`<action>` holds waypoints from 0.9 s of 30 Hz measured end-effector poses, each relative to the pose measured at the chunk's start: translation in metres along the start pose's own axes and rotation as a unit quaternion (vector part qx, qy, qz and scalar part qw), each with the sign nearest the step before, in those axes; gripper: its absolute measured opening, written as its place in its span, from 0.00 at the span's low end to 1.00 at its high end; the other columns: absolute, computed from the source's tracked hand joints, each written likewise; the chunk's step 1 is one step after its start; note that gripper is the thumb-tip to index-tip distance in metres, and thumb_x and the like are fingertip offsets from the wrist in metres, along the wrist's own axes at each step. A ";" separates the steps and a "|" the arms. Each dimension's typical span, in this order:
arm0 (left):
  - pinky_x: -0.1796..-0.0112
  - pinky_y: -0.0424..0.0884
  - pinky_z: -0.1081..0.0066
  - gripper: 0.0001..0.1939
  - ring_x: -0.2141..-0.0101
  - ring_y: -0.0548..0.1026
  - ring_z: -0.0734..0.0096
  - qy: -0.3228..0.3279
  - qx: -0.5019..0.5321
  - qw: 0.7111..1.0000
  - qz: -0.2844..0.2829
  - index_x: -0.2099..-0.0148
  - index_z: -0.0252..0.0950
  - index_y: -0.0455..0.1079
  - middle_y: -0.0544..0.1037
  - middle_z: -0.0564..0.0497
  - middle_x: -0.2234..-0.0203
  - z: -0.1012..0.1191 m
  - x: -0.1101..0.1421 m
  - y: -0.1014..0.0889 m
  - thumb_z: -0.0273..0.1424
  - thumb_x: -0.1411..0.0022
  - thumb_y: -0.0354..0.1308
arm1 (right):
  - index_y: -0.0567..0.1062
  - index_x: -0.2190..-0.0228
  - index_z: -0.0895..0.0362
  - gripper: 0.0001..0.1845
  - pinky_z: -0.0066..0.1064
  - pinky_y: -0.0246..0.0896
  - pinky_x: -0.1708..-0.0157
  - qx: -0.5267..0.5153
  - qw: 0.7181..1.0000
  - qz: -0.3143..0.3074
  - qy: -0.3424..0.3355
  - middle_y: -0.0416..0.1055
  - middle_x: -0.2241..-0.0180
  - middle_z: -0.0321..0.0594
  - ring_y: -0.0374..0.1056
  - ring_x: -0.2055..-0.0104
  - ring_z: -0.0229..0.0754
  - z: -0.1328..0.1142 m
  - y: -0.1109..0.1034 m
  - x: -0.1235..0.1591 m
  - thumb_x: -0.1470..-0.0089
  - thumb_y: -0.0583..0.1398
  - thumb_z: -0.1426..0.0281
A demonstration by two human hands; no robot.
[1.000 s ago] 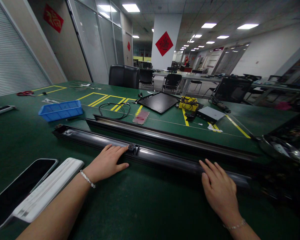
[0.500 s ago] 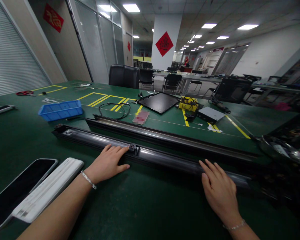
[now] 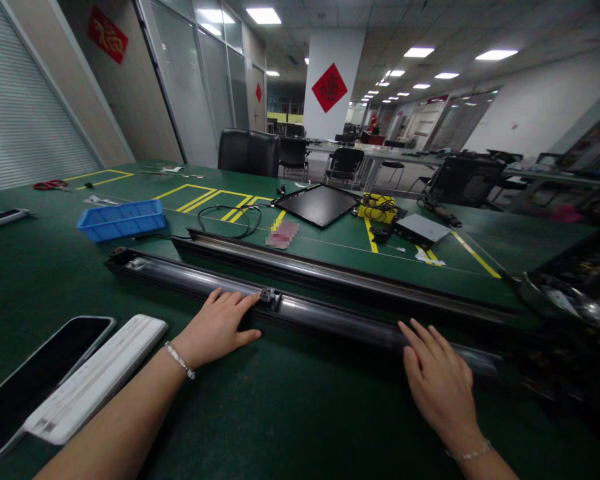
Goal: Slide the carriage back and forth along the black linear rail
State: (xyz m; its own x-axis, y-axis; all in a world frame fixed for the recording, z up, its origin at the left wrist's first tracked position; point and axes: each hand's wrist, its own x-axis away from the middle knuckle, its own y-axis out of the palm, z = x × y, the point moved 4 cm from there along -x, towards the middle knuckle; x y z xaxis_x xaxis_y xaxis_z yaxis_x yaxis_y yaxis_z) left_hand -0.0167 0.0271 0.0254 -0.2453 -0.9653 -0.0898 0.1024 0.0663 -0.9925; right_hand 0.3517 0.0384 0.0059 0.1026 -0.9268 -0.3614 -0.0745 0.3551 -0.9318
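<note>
A long dark metal rail (image 3: 325, 319) with a shiny channel lies slantwise across the green table. On it sits a small black block (image 3: 269, 297) like a slider. My left hand (image 3: 222, 327) rests its open fingers on the rail's near edge, the index fingertip touching the block's left side and the thumb stretched out over the table. Farther right, my right hand (image 3: 440, 377) lies open with its fingertips on the same rail. A second long black rail (image 3: 340, 272) runs just behind the first. The right end of the near rail is dim and hard to make out.
A blue plastic bin (image 3: 123, 221) stands behind the rails at left. Near my left forearm lie a phone-like device (image 3: 45, 373) and a white bar (image 3: 97, 380). Farther back are a black panel (image 3: 321, 205), a yellow box with cables (image 3: 377, 208), and a grey box (image 3: 421, 230).
The small black block has slid very slightly right along the rail, with my left fingertip against it. My right hand has stayed in place.
</note>
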 end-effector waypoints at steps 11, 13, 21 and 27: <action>0.47 0.51 0.54 0.32 0.53 0.67 0.57 -0.009 -0.027 1.000 -0.002 0.40 0.41 0.57 0.71 0.45 0.55 0.005 0.000 -0.003 0.48 0.44 0.52 | 0.66 0.47 0.51 0.25 0.47 0.55 0.50 -0.005 1.000 0.004 0.000 0.63 0.44 0.39 0.53 0.40 0.47 0.000 -0.001 0.000 0.41 0.41 0.63; 0.47 0.51 0.54 0.32 0.54 0.67 0.57 -0.009 -0.030 1.000 -0.001 0.40 0.40 0.56 0.71 0.45 0.55 0.006 0.000 -0.003 0.48 0.44 0.52 | 0.66 0.47 0.50 0.25 0.47 0.55 0.50 -0.007 1.000 0.003 0.001 0.63 0.44 0.39 0.53 0.41 0.48 0.000 0.000 0.000 0.41 0.42 0.63; 0.48 0.51 0.53 0.32 0.55 0.67 0.56 -0.017 -0.040 0.999 -0.001 0.41 0.42 0.57 0.71 0.45 0.58 0.008 0.000 -0.002 0.48 0.45 0.52 | 0.66 0.47 0.51 0.25 0.47 0.55 0.51 0.001 1.000 0.009 -0.004 0.63 0.44 0.39 0.53 0.41 0.48 -0.001 -0.001 0.000 0.41 0.42 0.63; 0.47 0.51 0.51 0.32 0.55 0.67 0.56 -0.021 -0.041 0.999 -0.002 0.40 0.42 0.57 0.72 0.45 0.58 0.009 0.000 -0.002 0.48 0.44 0.52 | 0.66 0.47 0.51 0.25 0.47 0.55 0.51 0.000 1.000 0.009 -0.004 0.63 0.44 0.39 0.53 0.41 0.48 -0.001 0.000 0.000 0.41 0.42 0.64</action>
State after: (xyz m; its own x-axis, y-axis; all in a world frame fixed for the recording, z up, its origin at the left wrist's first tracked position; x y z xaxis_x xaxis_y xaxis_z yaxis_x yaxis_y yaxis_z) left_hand -0.0086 0.0250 0.0283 -0.2056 -0.9751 -0.0835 0.0219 0.0808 -0.9965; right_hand 0.3506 0.0386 0.0061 0.1085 -0.9193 -0.3784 -0.0763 0.3718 -0.9252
